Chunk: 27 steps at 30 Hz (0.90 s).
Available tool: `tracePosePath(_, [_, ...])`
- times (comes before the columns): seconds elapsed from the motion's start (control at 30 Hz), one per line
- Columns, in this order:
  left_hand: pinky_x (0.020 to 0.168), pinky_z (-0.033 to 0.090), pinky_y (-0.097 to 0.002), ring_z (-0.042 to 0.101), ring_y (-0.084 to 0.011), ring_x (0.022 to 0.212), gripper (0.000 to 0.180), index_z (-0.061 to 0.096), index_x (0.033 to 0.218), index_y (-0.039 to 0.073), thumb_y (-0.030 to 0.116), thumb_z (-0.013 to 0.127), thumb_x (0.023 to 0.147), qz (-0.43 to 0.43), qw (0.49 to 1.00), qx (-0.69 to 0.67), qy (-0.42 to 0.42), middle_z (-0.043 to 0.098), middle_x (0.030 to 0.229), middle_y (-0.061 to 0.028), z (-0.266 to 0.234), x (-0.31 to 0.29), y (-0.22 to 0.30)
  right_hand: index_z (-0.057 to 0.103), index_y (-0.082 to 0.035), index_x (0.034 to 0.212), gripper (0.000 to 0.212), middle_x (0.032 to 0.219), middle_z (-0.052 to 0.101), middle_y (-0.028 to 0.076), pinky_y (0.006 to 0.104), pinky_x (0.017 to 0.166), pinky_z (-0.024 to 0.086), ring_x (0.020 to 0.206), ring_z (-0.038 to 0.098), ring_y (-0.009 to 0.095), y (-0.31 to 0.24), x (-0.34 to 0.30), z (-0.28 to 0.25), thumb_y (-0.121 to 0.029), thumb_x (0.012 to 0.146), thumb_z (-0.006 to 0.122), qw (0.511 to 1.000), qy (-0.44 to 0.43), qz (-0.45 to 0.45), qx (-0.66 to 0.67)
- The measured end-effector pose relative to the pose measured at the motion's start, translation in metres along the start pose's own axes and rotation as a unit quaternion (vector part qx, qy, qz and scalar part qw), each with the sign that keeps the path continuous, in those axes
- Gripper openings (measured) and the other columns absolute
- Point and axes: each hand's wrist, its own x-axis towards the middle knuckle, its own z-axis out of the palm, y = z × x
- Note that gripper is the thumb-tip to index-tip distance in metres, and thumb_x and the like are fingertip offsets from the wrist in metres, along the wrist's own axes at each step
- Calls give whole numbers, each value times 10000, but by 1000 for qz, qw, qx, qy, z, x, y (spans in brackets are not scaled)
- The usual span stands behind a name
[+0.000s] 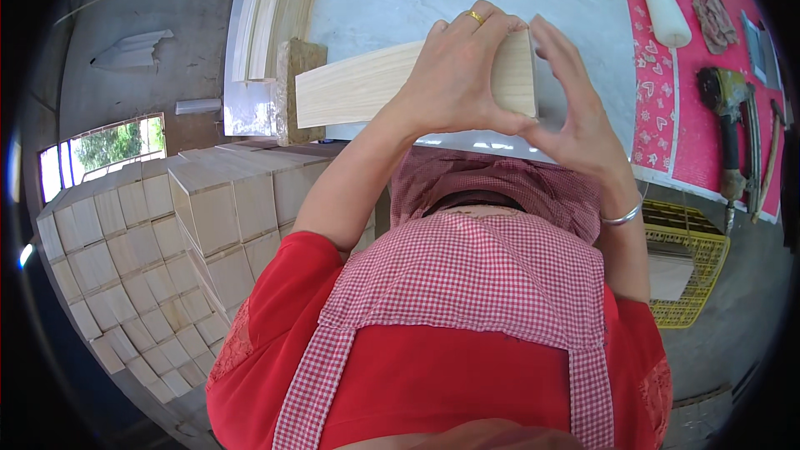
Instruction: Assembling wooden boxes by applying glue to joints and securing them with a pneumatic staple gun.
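A long pale wooden box (358,83) lies across the white worktable, its left end against a rough wooden block (302,62). My left hand (462,71) wraps over the box close to its right end, the fingers on the far side and the thumb on the near side. A gold ring is on one finger. Curved round the right end is my right hand (583,108), its fingers and thumb spread apart. Its fingertips are close to the box's far corner, and its thumb is close to my left thumb. The inside of the box is not visible.
Thin wooden boards (275,12) are stacked at the table's far left. At the right, a pink cloth (658,108) bears a white glue bottle (667,12), a rag (714,18) and a nail gun (732,125). Stacked wooden boxes (125,242) stand at left, a yellow crate (715,271) at right.
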Motion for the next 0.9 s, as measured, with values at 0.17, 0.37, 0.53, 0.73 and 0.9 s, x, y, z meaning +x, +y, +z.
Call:
tracePosePath(0.17, [874, 424, -415, 572, -327, 1034, 871, 542, 1235, 31, 401, 861, 514, -14, 1000, 4, -17, 548, 1147, -131, -2, 1, 0, 336, -41, 1502, 914, 1534, 351, 157, 410, 1142, 317, 1389, 375, 336, -31, -27, 12, -101, 698, 769, 997, 11, 40, 68])
tracePosePath(0.37, [852, 435, -418, 575, -326, 1009, 851, 548, 1226, 26, 400, 857, 527, 10, 1000, 9, -4, 552, 1127, -133, -2, 1, -4, 444, -17, 1435, 770, 1463, 434, 164, 400, 1093, 367, 1307, 453, 340, -45, -54, 15, -64, 729, 747, 994, 20, 81, 74])
tracePosePath(0.53, [834, 415, -417, 584, -323, 985, 842, 572, 1192, 5, 436, 844, 521, 31, 999, 8, 11, 570, 1098, -146, 3, 2, -4, 617, -3, 1262, 554, 1234, 611, 137, 390, 944, 441, 1054, 586, 294, -24, -54, 36, 15, 723, 742, 985, 166, -2, -53])
tracePosePath(0.73, [870, 461, -426, 582, -341, 1004, 857, 544, 1224, 11, 379, 862, 519, 16, 1000, -4, 4, 566, 1113, -157, 0, 0, -4, 700, -28, 1110, 434, 1022, 671, 66, 356, 807, 415, 853, 579, 225, -12, -45, 57, 55, 687, 749, 949, 293, -63, -98])
tracePosePath(0.9, [844, 435, -416, 585, -328, 994, 881, 552, 1207, 3, 417, 863, 494, 15, 1000, -1, 4, 574, 1101, -152, 1, 0, -6, 722, -53, 1060, 416, 968, 680, 34, 319, 771, 379, 829, 567, 201, -15, -41, 56, 66, 663, 749, 941, 301, -73, -138])
